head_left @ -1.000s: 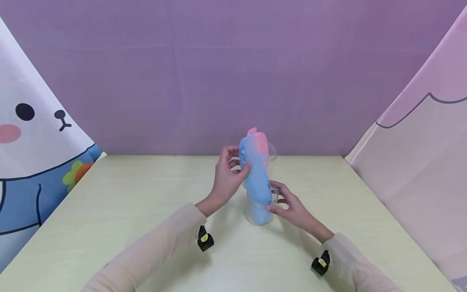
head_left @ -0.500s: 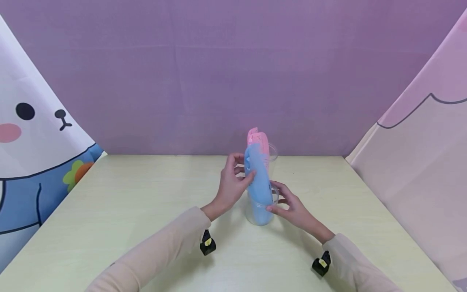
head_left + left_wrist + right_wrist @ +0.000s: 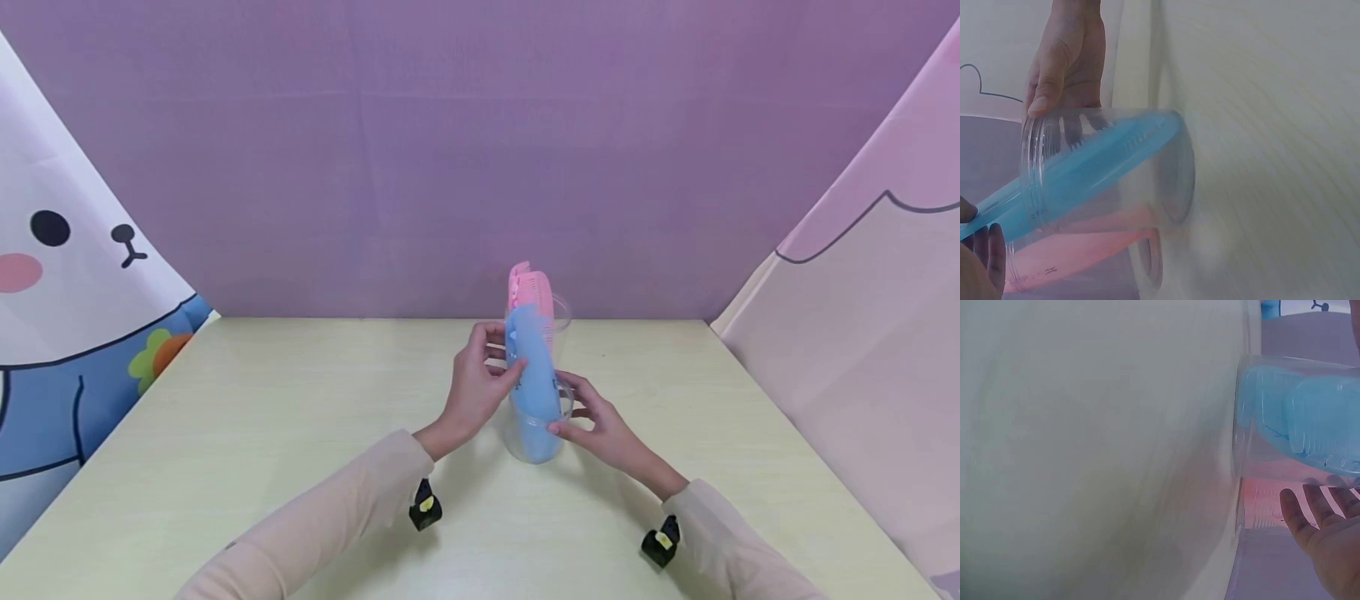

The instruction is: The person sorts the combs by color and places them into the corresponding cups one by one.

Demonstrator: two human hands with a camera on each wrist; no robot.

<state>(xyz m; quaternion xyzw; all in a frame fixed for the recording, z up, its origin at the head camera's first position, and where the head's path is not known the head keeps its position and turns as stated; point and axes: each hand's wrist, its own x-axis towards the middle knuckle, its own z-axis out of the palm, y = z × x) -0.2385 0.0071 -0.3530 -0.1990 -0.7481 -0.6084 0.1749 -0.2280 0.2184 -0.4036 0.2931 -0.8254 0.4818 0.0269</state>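
Observation:
A blue comb (image 3: 534,367) leans in a clear plastic jar (image 3: 1175,181), its upper end sticking out above the rim. My left hand (image 3: 476,383) pinches that upper part between thumb and fingers. On the right side, my right hand (image 3: 606,429) holds the jar near its rim, thumb in front and fingers spread along the wall. More blue toothed plastic (image 3: 1329,419) shows through the jar wall in the right wrist view. Behind, a pink comb (image 3: 531,289) stands in a second clear jar (image 3: 562,315), mostly hidden by the front one.
Both jars stand on a pale wood-look table (image 3: 300,375), toward its far side. A purple cloth (image 3: 450,167) hangs behind the far edge. Printed cloths hang at the left (image 3: 82,275) and right (image 3: 862,350). A small black wrist camera (image 3: 425,507) hangs below the left cuff.
My left hand has moved down and slightly right, and the blue comb has sunk deeper into the front jar. More of the pink comb shows above it. My right hand has stayed in place.

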